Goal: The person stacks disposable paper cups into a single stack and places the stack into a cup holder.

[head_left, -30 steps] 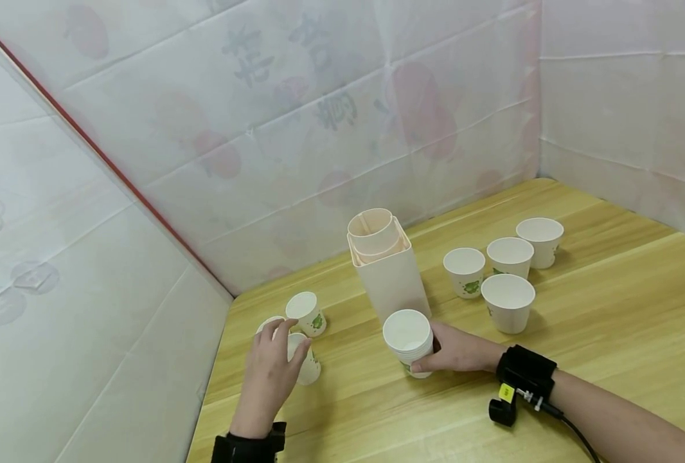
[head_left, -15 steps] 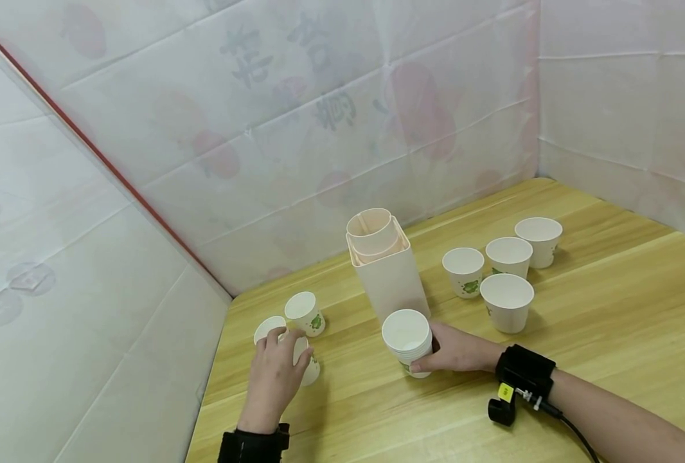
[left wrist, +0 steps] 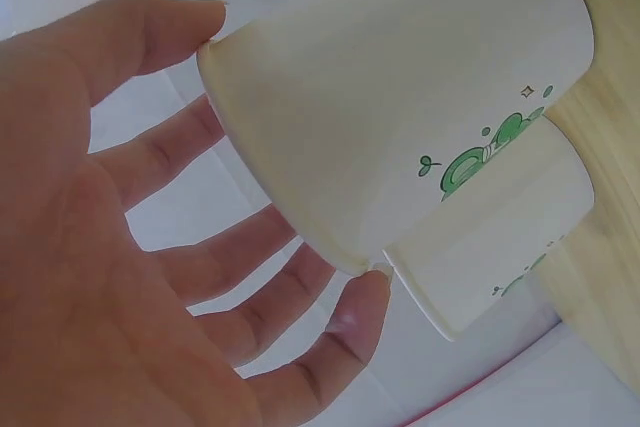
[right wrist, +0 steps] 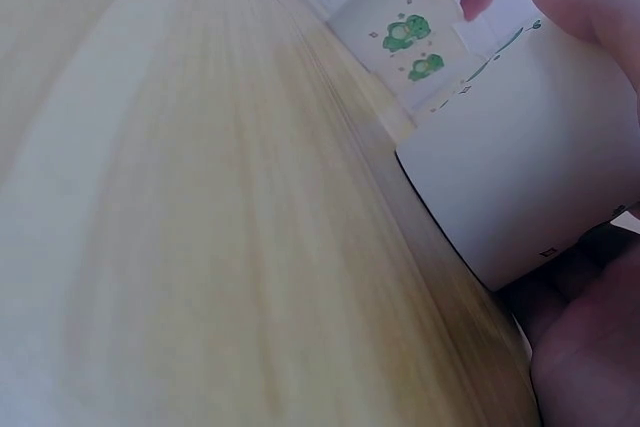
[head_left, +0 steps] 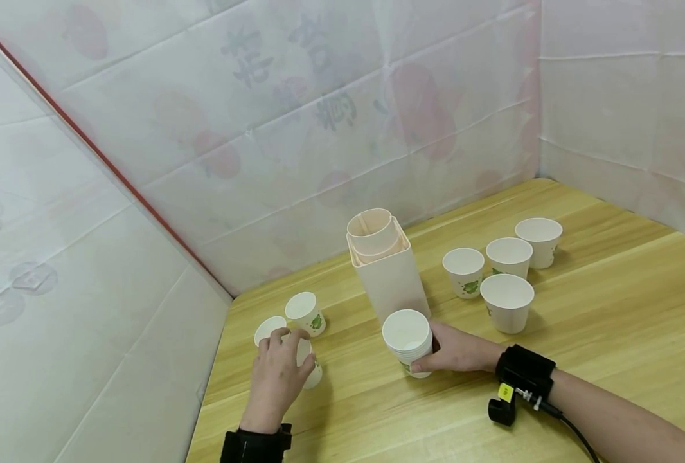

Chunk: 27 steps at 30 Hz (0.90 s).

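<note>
Stacked paper cups [head_left: 407, 344] sit just right of centre in the lower half of the head view, mouth up, several rims nested; base on the counter [head_left: 365, 411] or very close to it. Right hand [head_left: 457, 348]: grip wrapped round the stack from the right, thumb across its front. Left hand [head_left: 276, 381], lower left of centre: grip grasping a single paper cup [left wrist: 400, 117] by the rim, thumb on one side, fingers on the other. Green print on its wall.

Two more paper cups [head_left: 306, 315] stand upright just beyond that hand; the left one is partly hidden by fingers. Square pale-pink container [head_left: 394, 286] just behind the stack, round tube [head_left: 371, 236] set in its top. Right of centre, four paper cups [head_left: 507, 308] upright in a loose cluster, mouths up. Black wrist straps [head_left: 526, 372] on both arms. Pale printed sheeting [head_left: 319, 167] fills the upper frame.
</note>
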### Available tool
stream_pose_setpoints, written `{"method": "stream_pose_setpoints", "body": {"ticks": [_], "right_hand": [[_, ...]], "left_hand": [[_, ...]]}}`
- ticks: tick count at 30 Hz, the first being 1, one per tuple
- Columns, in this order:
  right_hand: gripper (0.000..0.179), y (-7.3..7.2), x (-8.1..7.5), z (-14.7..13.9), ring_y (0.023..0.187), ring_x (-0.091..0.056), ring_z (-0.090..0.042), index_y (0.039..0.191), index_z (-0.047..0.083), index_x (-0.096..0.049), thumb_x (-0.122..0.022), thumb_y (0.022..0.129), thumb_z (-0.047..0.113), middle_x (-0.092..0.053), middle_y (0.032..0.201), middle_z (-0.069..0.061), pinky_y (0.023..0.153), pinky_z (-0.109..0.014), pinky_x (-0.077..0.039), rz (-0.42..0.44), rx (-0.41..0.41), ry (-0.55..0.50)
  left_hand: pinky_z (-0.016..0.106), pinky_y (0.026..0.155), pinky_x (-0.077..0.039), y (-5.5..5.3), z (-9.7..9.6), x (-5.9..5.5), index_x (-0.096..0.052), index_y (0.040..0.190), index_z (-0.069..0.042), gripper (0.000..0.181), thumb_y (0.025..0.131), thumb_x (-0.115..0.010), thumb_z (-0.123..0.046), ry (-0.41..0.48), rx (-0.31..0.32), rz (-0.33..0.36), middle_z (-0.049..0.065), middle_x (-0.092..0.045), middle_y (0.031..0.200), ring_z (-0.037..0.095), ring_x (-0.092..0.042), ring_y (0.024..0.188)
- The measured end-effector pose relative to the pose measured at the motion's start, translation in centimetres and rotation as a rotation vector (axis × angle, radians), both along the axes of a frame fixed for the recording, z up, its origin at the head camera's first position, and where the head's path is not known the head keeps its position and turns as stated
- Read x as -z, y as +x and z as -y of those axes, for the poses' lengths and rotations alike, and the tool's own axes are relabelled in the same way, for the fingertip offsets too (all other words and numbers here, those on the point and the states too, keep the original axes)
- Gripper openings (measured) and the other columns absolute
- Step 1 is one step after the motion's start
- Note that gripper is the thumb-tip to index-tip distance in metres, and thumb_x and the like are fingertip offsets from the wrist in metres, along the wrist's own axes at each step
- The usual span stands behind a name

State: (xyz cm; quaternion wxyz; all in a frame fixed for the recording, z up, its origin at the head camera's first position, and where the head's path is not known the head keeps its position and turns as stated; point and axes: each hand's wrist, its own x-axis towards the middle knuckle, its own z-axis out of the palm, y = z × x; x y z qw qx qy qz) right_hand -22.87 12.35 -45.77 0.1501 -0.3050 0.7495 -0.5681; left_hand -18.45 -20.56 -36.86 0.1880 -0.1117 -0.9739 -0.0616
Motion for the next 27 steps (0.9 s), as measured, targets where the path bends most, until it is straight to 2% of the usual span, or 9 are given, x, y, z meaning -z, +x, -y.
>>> {"method": "stream_pose_setpoints", "body": {"ticks": [9, 14, 17, 22, 25, 27], "right_hand": [[0.069, 0.0, 0.0, 0.0, 0.123, -0.053, -0.014, 0.144, 0.009, -0.038, -0.076, 0.088, 0.025, -0.055, 0.136, -0.008, 0.107, -0.051, -0.036, -0.004, 0.001, -0.001], [0.068, 0.0, 0.0, 0.0, 0.122, -0.053, -0.012, 0.144, 0.011, -0.038, -0.075, 0.089, 0.024, -0.055, 0.136, -0.008, 0.107, -0.043, -0.038, -0.01, -0.007, -0.007], [0.067, 0.0, 0.0, 0.0, 0.122, -0.053, -0.011, 0.144, 0.011, -0.038, -0.075, 0.089, 0.023, -0.055, 0.136, -0.007, 0.106, -0.04, -0.039, -0.012, -0.01, -0.007], [0.068, 0.0, 0.1, 0.0, 0.122, -0.053, -0.011, 0.144, 0.01, -0.038, -0.075, 0.089, 0.024, -0.054, 0.136, -0.008, 0.106, -0.047, -0.037, -0.01, -0.011, -0.012], [0.067, 0.0, 0.1, 0.0, 0.122, -0.053, -0.011, 0.144, 0.011, -0.038, -0.075, 0.089, 0.023, -0.054, 0.136, -0.008, 0.106, -0.041, -0.039, -0.014, -0.012, -0.01], [0.067, -0.1, 0.0, 0.0, 0.122, -0.053, -0.011, 0.144, 0.012, -0.038, -0.075, 0.089, 0.024, -0.055, 0.136, -0.007, 0.105, -0.035, -0.04, -0.019, -0.012, -0.005]], "left_hand": [[0.055, 0.074, -0.051, 0.2, -0.2, 0.1, -0.065, 0.109, -0.019, 0.029, 0.081, -0.074, -0.017, 0.019, 0.023, 0.005, 0.02, -0.061, 0.12, 0.044, -0.059, 0.104], [0.053, 0.074, -0.05, 0.1, -0.3, 0.1, -0.064, 0.11, -0.019, 0.033, 0.08, -0.075, -0.016, 0.022, 0.033, 0.024, 0.02, -0.064, 0.115, 0.043, -0.062, 0.097], [0.049, 0.072, -0.05, 0.0, -0.5, 0.1, -0.064, 0.113, -0.018, 0.037, 0.079, -0.079, -0.017, 0.032, 0.072, -0.027, 0.018, -0.065, 0.11, 0.04, -0.061, 0.095], [0.042, 0.074, -0.05, -0.4, -1.2, -0.3, -0.066, 0.118, -0.016, 0.042, 0.079, -0.082, -0.021, 0.057, 0.178, -0.173, 0.015, -0.066, 0.108, 0.034, -0.06, 0.091], [0.041, 0.076, -0.05, -0.6, -1.8, -0.9, -0.067, 0.119, -0.016, 0.042, 0.081, -0.082, -0.025, 0.069, 0.222, -0.229, 0.014, -0.067, 0.109, 0.032, -0.061, 0.091], [0.04, 0.079, -0.049, -0.6, -2.3, -1.4, -0.068, 0.12, -0.018, 0.041, 0.083, -0.081, -0.028, 0.09, 0.233, -0.231, 0.013, -0.067, 0.111, 0.032, -0.06, 0.094]]}}
